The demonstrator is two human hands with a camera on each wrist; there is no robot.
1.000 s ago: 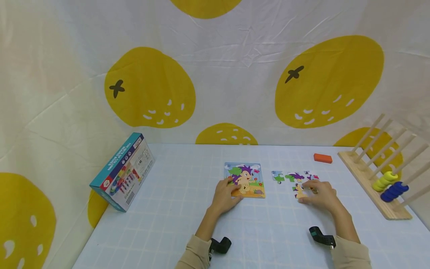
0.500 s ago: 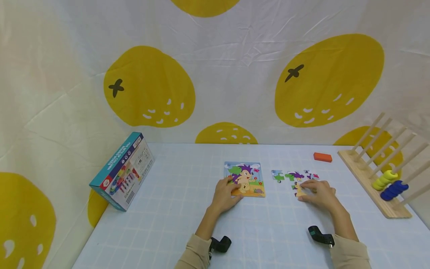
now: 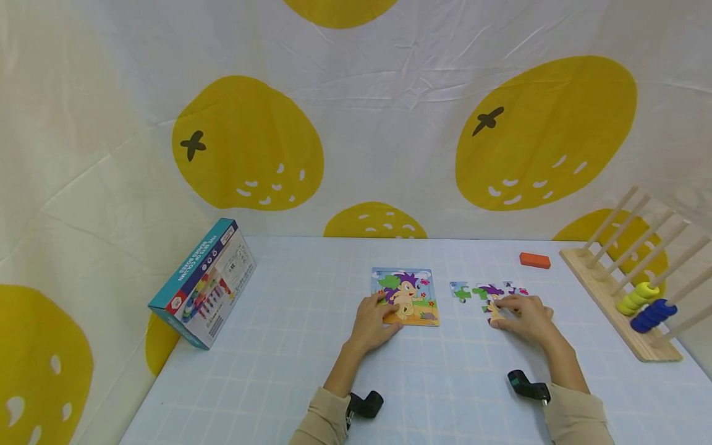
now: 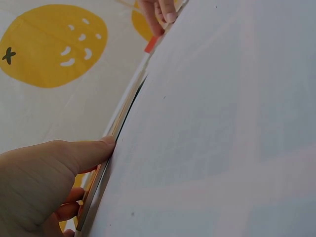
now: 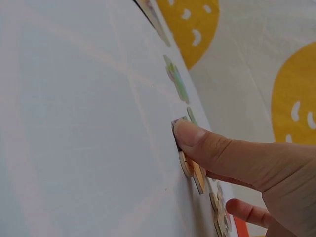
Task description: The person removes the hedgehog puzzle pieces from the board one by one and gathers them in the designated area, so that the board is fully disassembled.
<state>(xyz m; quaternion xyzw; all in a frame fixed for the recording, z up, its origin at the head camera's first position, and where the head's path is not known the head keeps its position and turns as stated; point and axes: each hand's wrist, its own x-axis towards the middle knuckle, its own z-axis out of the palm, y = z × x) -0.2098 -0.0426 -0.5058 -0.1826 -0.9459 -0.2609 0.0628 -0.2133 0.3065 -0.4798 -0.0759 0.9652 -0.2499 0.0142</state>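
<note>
My left hand point(image 3: 371, 324) rests on the lower left corner of a square hedgehog puzzle board point(image 3: 419, 303), its thumb at the near edge and its fingers on the picture. In the left wrist view the board point(image 4: 94, 200) lies flat under that hand. To the right, my right hand point(image 3: 525, 316) pinches an orange-toned puzzle piece point(image 5: 198, 175) between thumb and fingers, low over the table. Beside it, partly covered, lies a purple and cream piece point(image 3: 492, 313). Farther back are a blue and green piece point(image 3: 460, 291), a purple and green piece point(image 3: 488, 291) and a pink-flowered piece point(image 3: 521, 291).
An orange block point(image 3: 534, 260) lies at the back right. Near the right edge stands a wooden peg rack point(image 3: 603, 287) with yellow beads point(image 3: 636, 300) and blue beads point(image 3: 652, 316). A teal and white box point(image 3: 208, 284) stands at the left.
My right hand has shifted slightly left, closer to the purple and cream piece. My left hand and the board have stayed in place.
</note>
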